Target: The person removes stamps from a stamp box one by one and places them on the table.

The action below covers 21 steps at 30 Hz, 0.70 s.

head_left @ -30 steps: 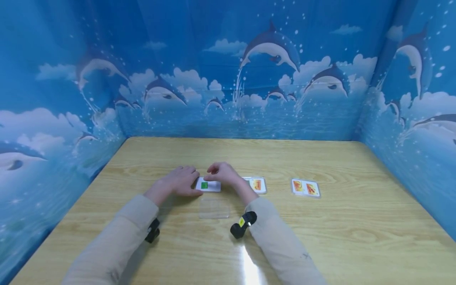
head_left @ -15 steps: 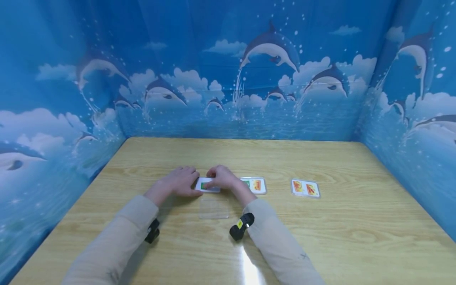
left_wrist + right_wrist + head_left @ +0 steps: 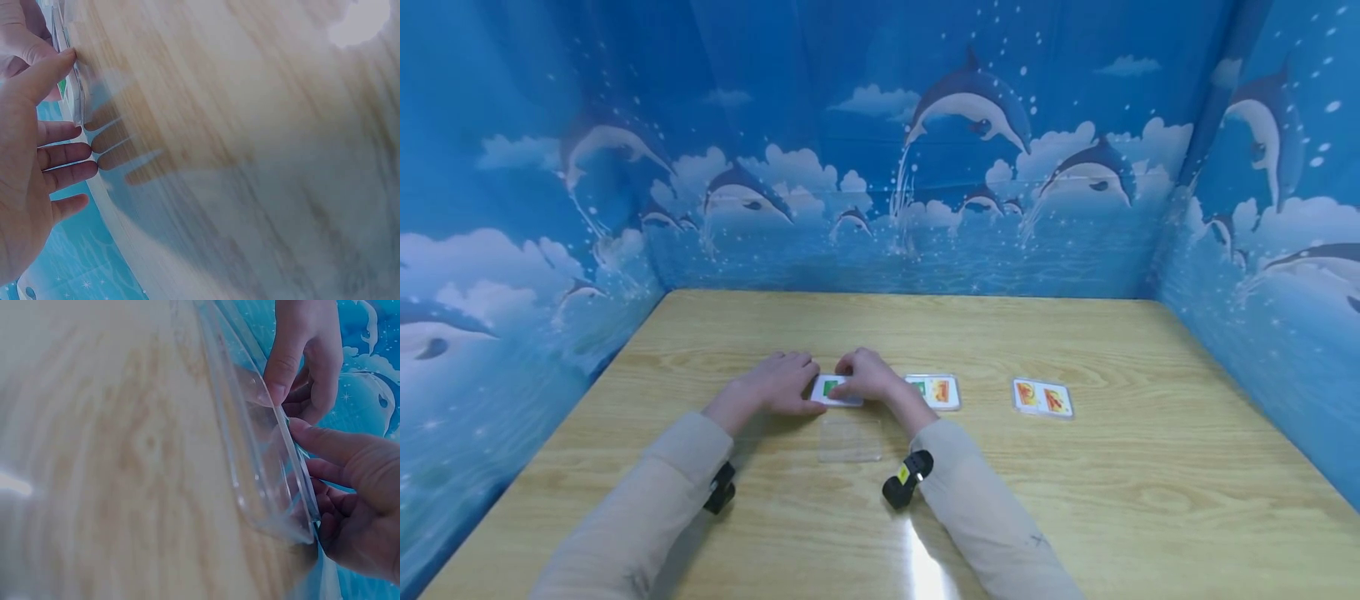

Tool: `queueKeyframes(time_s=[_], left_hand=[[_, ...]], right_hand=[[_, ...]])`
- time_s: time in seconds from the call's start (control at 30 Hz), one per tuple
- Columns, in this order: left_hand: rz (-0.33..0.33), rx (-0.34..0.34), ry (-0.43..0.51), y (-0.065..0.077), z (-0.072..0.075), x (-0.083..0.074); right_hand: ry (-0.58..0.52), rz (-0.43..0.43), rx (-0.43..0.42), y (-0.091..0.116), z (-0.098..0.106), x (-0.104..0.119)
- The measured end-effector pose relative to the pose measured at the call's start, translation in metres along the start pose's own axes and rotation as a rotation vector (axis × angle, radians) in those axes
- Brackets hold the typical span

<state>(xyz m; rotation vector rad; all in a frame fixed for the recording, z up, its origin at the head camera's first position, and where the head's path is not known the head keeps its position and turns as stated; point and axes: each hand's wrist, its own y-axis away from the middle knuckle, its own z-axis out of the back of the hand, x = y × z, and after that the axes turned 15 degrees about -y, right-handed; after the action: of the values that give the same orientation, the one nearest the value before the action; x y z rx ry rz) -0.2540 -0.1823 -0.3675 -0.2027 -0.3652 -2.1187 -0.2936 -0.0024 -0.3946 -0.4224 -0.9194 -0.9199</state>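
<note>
A white card with a green picture (image 3: 828,386) lies in the middle of the table, partly covered by the hands. My left hand (image 3: 773,385) holds its left end, thumb at the near corner and fingers along the far side. The right hand (image 3: 869,375) bends over the right part, its thumb on the card's face and its other fingers curled at the far edge. In the right wrist view, both thumbs meet close together by the card. A clear plastic piece (image 3: 850,442), shallow and rectangular, lies just in front of it.
Right of my hands lies a card (image 3: 945,392) with green and orange pictures, partly behind the right wrist. Farther right is another card (image 3: 1042,398) with two orange food pictures. A dolphin-print curtain (image 3: 880,150) encloses the wooden table (image 3: 1112,483).
My right hand has lowered onto the card, its thumb now over the green picture. More of the neighbouring card shows beside the right wrist. The left hand stays in place.
</note>
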Motion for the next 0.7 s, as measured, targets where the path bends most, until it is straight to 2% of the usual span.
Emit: queueKeyframes(time_s=[0.7], left_hand=[[0.019, 0.015, 0.007, -0.0028, -0.0037, 0.0005]], right_hand=[[-0.065, 0.006, -0.046, -0.0031, 0.0008, -0.0060]])
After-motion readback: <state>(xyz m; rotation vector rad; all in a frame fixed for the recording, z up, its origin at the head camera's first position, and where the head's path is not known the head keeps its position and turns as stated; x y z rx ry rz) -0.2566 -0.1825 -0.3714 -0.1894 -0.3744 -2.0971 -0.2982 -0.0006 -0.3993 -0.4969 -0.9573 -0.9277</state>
